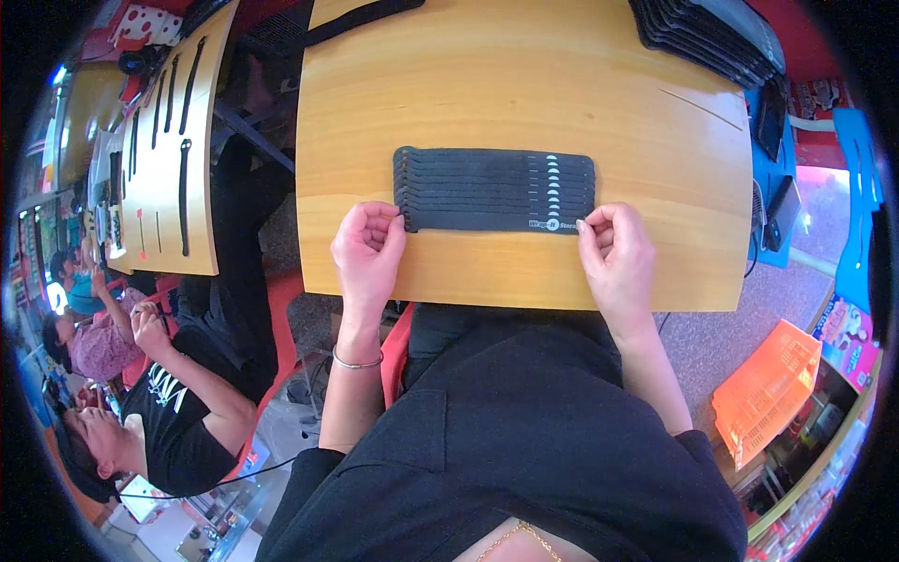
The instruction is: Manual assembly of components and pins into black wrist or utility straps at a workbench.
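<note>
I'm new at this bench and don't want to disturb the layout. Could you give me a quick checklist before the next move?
1. Left fingers at the left end of the nearest strap: ok.
2. Right fingers at that strap's right end: ok.
3. Row of black straps lined up, ends roughly even: ok.
4. Pale marks in a line near the row's right end: ok.
5. Stack of black pieces apart from the row: ok, at the table's far right corner.
6. Firm pinch on both ends: cannot tell; the curled fingers hide it.
</note>
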A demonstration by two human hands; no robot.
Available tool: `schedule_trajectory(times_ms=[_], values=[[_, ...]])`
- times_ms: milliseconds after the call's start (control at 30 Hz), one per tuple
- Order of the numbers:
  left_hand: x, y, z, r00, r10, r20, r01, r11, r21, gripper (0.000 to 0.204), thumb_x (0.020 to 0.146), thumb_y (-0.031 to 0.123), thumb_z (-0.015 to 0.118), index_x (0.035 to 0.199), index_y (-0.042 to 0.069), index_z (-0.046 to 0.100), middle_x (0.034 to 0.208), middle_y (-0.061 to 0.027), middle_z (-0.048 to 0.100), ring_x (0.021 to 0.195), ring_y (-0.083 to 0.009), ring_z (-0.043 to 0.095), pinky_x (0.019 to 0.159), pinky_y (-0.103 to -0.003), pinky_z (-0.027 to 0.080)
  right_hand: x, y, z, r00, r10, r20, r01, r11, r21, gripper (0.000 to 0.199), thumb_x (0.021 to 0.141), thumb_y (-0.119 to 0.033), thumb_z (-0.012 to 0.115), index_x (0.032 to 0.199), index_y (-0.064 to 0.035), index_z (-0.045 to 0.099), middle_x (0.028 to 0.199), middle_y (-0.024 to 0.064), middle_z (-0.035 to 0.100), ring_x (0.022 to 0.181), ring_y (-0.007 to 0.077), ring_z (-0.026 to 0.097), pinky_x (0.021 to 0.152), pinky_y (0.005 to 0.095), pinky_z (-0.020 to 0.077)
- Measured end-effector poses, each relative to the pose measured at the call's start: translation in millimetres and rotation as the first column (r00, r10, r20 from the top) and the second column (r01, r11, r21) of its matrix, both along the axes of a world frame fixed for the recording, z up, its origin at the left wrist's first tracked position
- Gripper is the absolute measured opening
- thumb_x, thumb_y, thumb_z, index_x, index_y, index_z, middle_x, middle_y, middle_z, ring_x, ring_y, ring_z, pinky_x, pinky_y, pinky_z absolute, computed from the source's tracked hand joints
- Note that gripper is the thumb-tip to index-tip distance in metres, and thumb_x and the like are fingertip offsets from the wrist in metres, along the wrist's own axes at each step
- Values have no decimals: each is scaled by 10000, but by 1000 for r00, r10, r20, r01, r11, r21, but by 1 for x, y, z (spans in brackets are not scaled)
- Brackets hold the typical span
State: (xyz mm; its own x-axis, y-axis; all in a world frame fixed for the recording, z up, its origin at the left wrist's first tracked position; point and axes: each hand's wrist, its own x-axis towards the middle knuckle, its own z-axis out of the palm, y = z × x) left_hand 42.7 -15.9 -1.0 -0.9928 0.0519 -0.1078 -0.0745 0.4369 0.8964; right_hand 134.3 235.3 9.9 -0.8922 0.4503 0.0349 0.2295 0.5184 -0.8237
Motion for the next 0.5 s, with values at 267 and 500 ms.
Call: schedule_trajectory(times_ms=[267,500], values=[[4,0,-7,999,19,-40,-19,1000,12,97,789,-31,631,869,17,607,687,8,563,583,-35,513,526,-170,419,0,2,1,1000,21,-15,-21,999,42,136,785,21,641,858,-9,531,796,74,529,622,162,571,545,282,477],[7,5,-4,975,-14,-224,-16,991,-131,96,769,-29,637,853,11,611,702,-32,546,571,-80,527,519,-205,436,1,4,4,999,3,32,-1,998,-58,129,788,2,637,875,-13,543,790,77,555,632,156,561,568,279,486]])
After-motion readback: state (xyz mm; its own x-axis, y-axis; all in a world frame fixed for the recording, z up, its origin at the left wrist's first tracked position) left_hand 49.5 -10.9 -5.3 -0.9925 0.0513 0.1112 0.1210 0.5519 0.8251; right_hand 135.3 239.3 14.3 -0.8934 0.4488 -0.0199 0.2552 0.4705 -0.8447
